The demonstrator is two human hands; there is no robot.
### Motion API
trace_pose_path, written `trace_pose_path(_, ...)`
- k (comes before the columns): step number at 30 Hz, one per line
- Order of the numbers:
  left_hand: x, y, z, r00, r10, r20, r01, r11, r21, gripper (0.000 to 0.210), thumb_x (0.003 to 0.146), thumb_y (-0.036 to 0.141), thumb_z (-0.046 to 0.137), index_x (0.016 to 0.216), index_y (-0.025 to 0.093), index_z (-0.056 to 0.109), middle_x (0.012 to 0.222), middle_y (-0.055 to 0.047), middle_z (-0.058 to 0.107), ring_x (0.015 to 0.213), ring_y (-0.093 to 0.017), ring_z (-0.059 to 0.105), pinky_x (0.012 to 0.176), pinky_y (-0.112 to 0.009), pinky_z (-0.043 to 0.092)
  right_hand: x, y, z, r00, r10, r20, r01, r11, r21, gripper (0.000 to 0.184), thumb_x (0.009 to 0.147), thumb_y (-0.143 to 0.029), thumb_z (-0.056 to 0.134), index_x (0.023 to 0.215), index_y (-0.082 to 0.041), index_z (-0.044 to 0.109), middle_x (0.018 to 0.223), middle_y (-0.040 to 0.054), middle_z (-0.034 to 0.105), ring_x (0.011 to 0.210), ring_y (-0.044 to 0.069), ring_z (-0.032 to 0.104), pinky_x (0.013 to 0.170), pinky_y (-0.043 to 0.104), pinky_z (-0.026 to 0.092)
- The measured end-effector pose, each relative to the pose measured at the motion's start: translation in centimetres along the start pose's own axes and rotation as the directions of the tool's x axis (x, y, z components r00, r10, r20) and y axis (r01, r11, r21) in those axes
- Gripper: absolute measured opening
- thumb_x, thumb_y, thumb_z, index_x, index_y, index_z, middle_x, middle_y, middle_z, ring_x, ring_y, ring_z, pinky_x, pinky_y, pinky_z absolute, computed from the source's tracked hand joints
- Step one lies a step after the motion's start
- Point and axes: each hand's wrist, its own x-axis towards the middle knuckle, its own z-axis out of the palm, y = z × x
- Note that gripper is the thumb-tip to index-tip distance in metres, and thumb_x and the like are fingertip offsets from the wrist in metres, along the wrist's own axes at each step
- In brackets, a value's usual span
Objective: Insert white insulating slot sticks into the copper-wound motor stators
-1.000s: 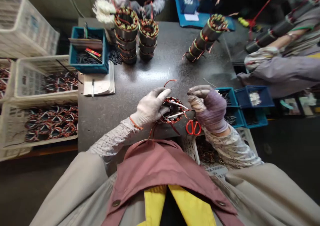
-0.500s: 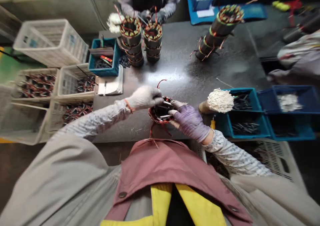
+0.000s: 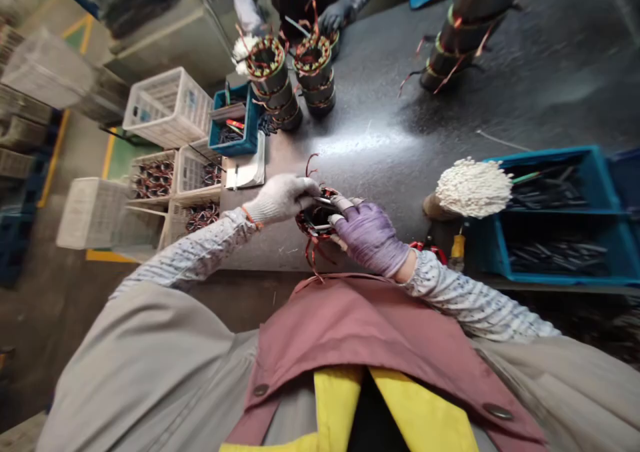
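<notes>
Head view: squat round ring, dark, wound with red-black wire (image 3: 310, 231), on smooth dark flat table (image 3: 380, 165), between hands. White-knit-gloved left hand (image 3: 287, 197): fingertips bunched at slim white tube (image 3: 324, 201); pinching it, cannot tell. Purple-wrapped right hand (image 3: 370, 235): curled round ring's right rim. Ring looks weighty, stiff; thin red wire leads (image 3: 315, 255) bendy, easily snagged. Best hold: outer wall.

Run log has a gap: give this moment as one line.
left hand: at left of wire-wound ring; right hand: at ring's right; white bundle: right of both hands

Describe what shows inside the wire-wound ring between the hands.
Inside the ring, white strips show over darkness; the right hand covers its right edge, hiding what lies there.
</notes>
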Motion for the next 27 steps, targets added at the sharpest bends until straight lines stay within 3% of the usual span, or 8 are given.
trace_pose_path(4, -2.0, -0.8, 0.1, 0.992, -0.033, -0.119, 0.012, 0.984, -0.176, 0.036, 0.089, 0.030, 0.057, 0.122, 0.018, 0.065, 0.109, -0.008, 0.070, 0.094, -0.017, 0.066, 0.084, -0.030, 0.053, 0.1, 0.0, -0.2, 1.000, -0.002, 0.029, 0.000, 0.999, 0.048, 0.035, 0.097, -0.031, 0.048, 0.121, -0.014, 0.067, 0.149, 0.0197, 0.047, 0.120, 0.035, 0.053, 0.091, 0.046, 0.043)
trace_pose_path(7, -2.8, 0.9, -0.7, 0.969, -0.139, -0.203, 0.124, 0.989, -0.083, 0.069, 0.081, 0.043, 0.069, 0.142, 0.017, 0.048, 0.131, -0.015, 0.059, 0.102, -0.021, 0.064, 0.084, -0.033, 0.054, 0.3, 0.0, -0.5, 0.999, -0.011, 0.053, 0.006, 0.997, 0.079, 0.035, 0.098, -0.028, 0.046, 0.123, -0.013, 0.066, 0.149, 0.0201, 0.047, 0.121, 0.034, 0.053, 0.091, 0.045, 0.043)
trace_pose_path(9, -2.5, 2.6, -0.8, 0.974, -0.171, -0.146, 0.189, 0.975, 0.120, 0.075, 0.077, 0.042, 0.073, 0.143, 0.015, 0.047, 0.135, -0.020, 0.056, 0.110, -0.029, 0.063, 0.086, -0.040, 0.054, 0.3, 0.0, -0.6, 0.998, -0.020, 0.066, 0.014, 0.996, 0.092, 0.035, 0.097, -0.027, 0.046, 0.122, -0.013, 0.066, 0.149, 0.0206, 0.047, 0.121, 0.035, 0.052, 0.091, 0.045, 0.043)
trace_pose_path(11, -1.5, 4.1, -0.5, 0.981, -0.194, -0.005, 0.185, 0.927, 0.325, 0.051, 0.086, 0.032, 0.062, 0.133, 0.011, 0.056, 0.123, -0.024, 0.063, 0.108, -0.036, 0.065, 0.084, -0.048, 0.054, 0.3, 0.1, -0.7, 0.997, -0.021, 0.071, 0.015, 0.996, 0.093, 0.035, 0.097, -0.027, 0.047, 0.121, -0.012, 0.066, 0.150, 0.0213, 0.045, 0.122, 0.036, 0.052, 0.093, 0.047, 0.043)
trace_pose_path(15, 1.0, 4.8, -0.1, 0.945, -0.291, 0.149, 0.195, 0.867, 0.458, 0.034, 0.091, 0.013, 0.041, 0.106, 0.006, 0.071, 0.089, -0.023, 0.072, 0.082, -0.032, 0.071, 0.069, -0.043, 0.055, 0.3, 0.1, -0.7, 0.995, -0.016, 0.101, 0.005, 0.994, 0.109, 0.036, 0.097, -0.027, 0.047, 0.123, -0.013, 0.066, 0.153, 0.0199, 0.041, 0.124, 0.038, 0.050, 0.094, 0.048, 0.044)
trace_pose_path(20, 1.4, 4.3, -0.9, 0.958, 0.024, 0.286, -0.014, 0.999, -0.036, 0.037, 0.089, 0.039, 0.055, 0.081, 0.011, 0.078, 0.058, -0.003, 0.065, 0.051, -0.013, 0.057, 0.050, -0.020, 0.049, 0.3, 0.2, 0.7, 0.995, 0.089, 0.038, -0.095, 0.978, 0.185, 0.043, 0.096, -0.027, 0.048, 0.133, -0.010, 0.060, 0.145, 0.0233, 0.050, 0.119, 0.036, 0.053, 0.092, 0.046, 0.047)
trace_pose_path(23, -1.2, 4.8, -0.8, 0.967, 0.191, 0.166, -0.120, 0.924, -0.364, 0.033, 0.095, 0.033, 0.051, 0.092, 0.011, 0.075, 0.077, -0.005, 0.072, 0.065, -0.010, 0.062, 0.062, -0.017, 0.050, 0.0, 0.9, 1.0, 0.996, 0.082, -0.022, -0.076, 0.976, 0.203, 0.048, 0.096, -0.030, 0.049, 0.138, -0.008, 0.055, 0.139, 0.0242, 0.054, 0.114, 0.034, 0.056, 0.093, 0.044, 0.047)
trace_pose_path(27, -6.5, 4.0, 1.7, 0.954, 0.278, 0.109, -0.247, 0.940, -0.236, 0.023, 0.094, 0.032, 0.053, 0.091, 0.020, 0.073, 0.103, -0.006, 0.073, 0.079, -0.013, 0.066, 0.069, -0.023, 0.048, -0.2, 2.5, -1.7, 0.986, -0.166, -0.016, 0.167, 0.974, 0.152, 0.038, 0.097, -0.037, 0.051, 0.123, -0.015, 0.067, 0.144, 0.0180, 0.052, 0.114, 0.030, 0.057, 0.093, 0.040, 0.046)
